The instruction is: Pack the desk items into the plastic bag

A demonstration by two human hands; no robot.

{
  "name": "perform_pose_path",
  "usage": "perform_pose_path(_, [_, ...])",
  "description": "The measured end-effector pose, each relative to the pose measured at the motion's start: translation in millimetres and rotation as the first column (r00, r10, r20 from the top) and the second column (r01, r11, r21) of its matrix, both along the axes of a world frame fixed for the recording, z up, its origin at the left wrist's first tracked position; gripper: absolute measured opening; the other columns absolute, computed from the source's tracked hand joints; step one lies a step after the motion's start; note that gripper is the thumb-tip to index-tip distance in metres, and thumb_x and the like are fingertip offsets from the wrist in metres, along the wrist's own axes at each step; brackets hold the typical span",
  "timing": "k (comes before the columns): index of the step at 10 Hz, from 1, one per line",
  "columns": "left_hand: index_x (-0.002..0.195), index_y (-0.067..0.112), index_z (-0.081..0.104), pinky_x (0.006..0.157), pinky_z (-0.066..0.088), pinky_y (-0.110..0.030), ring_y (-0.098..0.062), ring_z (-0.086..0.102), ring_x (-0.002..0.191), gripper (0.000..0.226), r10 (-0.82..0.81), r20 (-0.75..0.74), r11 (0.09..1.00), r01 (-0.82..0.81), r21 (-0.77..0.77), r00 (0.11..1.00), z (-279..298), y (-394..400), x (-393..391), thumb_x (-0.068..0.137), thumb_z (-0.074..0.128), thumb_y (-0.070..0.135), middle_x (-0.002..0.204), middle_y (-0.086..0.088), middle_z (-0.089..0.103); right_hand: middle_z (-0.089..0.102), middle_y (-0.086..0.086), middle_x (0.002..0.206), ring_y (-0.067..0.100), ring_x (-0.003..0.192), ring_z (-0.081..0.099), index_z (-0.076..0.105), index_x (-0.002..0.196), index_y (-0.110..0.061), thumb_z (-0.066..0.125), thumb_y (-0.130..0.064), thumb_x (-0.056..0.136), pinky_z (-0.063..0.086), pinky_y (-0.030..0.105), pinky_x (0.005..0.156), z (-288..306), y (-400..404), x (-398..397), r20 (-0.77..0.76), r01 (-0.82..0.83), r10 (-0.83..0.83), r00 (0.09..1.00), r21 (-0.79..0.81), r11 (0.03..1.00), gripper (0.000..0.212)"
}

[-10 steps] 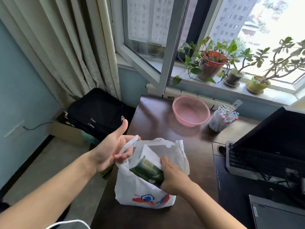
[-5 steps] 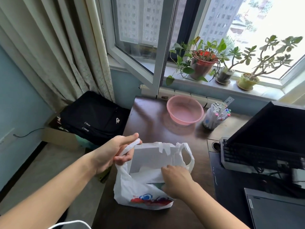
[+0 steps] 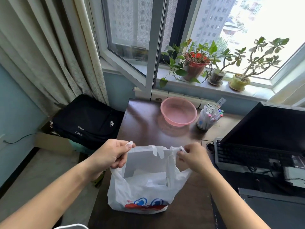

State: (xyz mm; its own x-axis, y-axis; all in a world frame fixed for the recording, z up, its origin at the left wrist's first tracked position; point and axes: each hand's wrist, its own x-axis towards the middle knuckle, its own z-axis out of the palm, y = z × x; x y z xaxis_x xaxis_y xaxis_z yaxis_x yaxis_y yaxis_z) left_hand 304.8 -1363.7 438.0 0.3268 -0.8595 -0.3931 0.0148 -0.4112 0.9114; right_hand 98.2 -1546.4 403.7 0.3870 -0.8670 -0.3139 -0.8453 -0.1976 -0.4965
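A white plastic bag with a red and blue print stands on the dark wooden desk. My left hand pinches the bag's left handle and my right hand pinches its right handle, holding the mouth wide. Inside, a white boxy item shows; the green packet is hidden. A pink plastic basin and a clear cup of marker pens stand further back on the desk.
A black keyboard and monitor fill the desk's right side, with a laptop in front. Potted plants line the windowsill. A black suitcase lies on the floor left of the desk.
My right hand pushed the green packet down into the bag, came out, and took hold of the right handle. My left hand kept its handle. The bag's mouth is now stretched wider.
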Motion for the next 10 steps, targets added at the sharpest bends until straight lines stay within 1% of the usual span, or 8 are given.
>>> perform_pose_path(1, [0.070,0.011,0.067,0.087,0.046,-0.042,-0.024,0.043,0.046,0.040,0.025,0.027,0.999,-0.024,-0.035,0.999,4,0,-4,0.102,0.043,0.020,0.046,-0.008,0.058,0.069,0.003,0.053,0.005,0.044,0.057,0.067,0.060,0.000,0.068,-0.022,0.085,0.046,0.025,0.057,10,-3,-2,0.290,0.007,-0.054,0.955,0.160,0.987,0.034])
perform_pose_path(2, [0.095,0.004,0.068,0.061,0.041,-0.038,-0.017,0.052,0.044,0.029,0.121,0.022,0.989,-0.119,-0.084,0.992,7,0,-1,0.101,0.044,0.019,0.068,-0.023,0.066,0.058,0.003,0.050,0.007,0.041,0.048,0.067,0.067,0.002,0.066,-0.021,0.092,0.039,0.016,0.047,32,-5,-6,0.491,-0.002,-0.124,0.863,0.248,0.969,0.034])
perform_pose_path(3, [0.102,0.005,0.068,0.052,0.042,-0.029,-0.016,0.055,0.047,0.027,0.184,0.012,0.981,-0.183,-0.060,0.983,2,-3,4,0.101,0.043,0.017,0.067,-0.017,0.068,0.053,0.005,0.049,0.013,0.041,0.047,0.063,0.065,-0.003,0.063,-0.018,0.094,0.039,0.017,0.041,28,-6,-3,0.489,-0.015,-0.141,0.861,0.301,0.954,0.032])
perform_pose_path(4, [0.100,0.001,0.067,0.053,0.044,-0.028,-0.018,0.058,0.050,0.028,0.213,-0.008,0.977,-0.213,0.013,0.977,-11,-8,6,0.101,0.043,0.016,0.064,-0.015,0.069,0.052,0.001,0.045,0.015,0.040,0.047,0.056,0.058,-0.008,0.063,-0.014,0.093,0.041,0.026,0.049,6,-8,-1,0.432,0.040,-0.189,0.882,0.332,0.942,0.036])
perform_pose_path(5, [0.091,-0.001,0.068,0.060,0.051,-0.031,-0.022,0.063,0.057,0.028,0.242,0.054,0.969,-0.243,0.031,0.969,-24,-12,10,0.099,0.048,0.018,0.068,-0.017,0.071,0.063,0.000,0.050,0.013,0.044,0.057,0.062,0.061,-0.008,0.065,-0.018,0.088,0.048,0.032,0.056,-4,-12,-1,0.368,0.058,-0.162,0.915,0.277,0.959,0.029])
perform_pose_path(7, [0.076,0.003,0.069,0.068,0.047,-0.033,-0.018,0.058,0.066,0.025,0.196,0.316,0.972,-0.227,0.064,0.928,-36,-27,21,0.091,0.060,0.020,0.069,-0.008,0.066,0.075,0.008,0.071,0.029,0.072,0.070,0.071,0.073,-0.006,0.065,-0.025,0.081,0.055,0.038,0.068,-3,-15,9,0.249,0.038,-0.071,0.966,0.135,0.990,0.021])
perform_pose_path(9, [0.076,-0.001,0.068,0.069,0.042,-0.034,-0.019,0.054,0.069,0.029,0.133,0.380,0.970,-0.199,0.140,0.915,-37,-43,27,0.087,0.061,0.026,0.070,-0.007,0.065,0.068,-0.005,0.089,0.015,0.086,0.063,0.069,0.102,-0.014,0.072,-0.038,0.082,0.044,0.026,0.070,9,-19,13,0.192,-0.035,0.018,0.981,0.089,0.995,0.030])
perform_pose_path(10, [0.084,-0.002,0.068,0.069,0.046,-0.036,-0.022,0.061,0.074,0.038,0.091,0.455,0.961,-0.197,0.193,0.886,-36,-51,31,0.082,0.062,0.036,0.078,-0.014,0.069,0.069,-0.002,0.103,0.016,0.097,0.063,0.065,0.113,-0.017,0.068,-0.044,0.084,0.049,0.029,0.080,20,-21,15,0.115,-0.125,0.120,0.986,0.033,0.992,0.040])
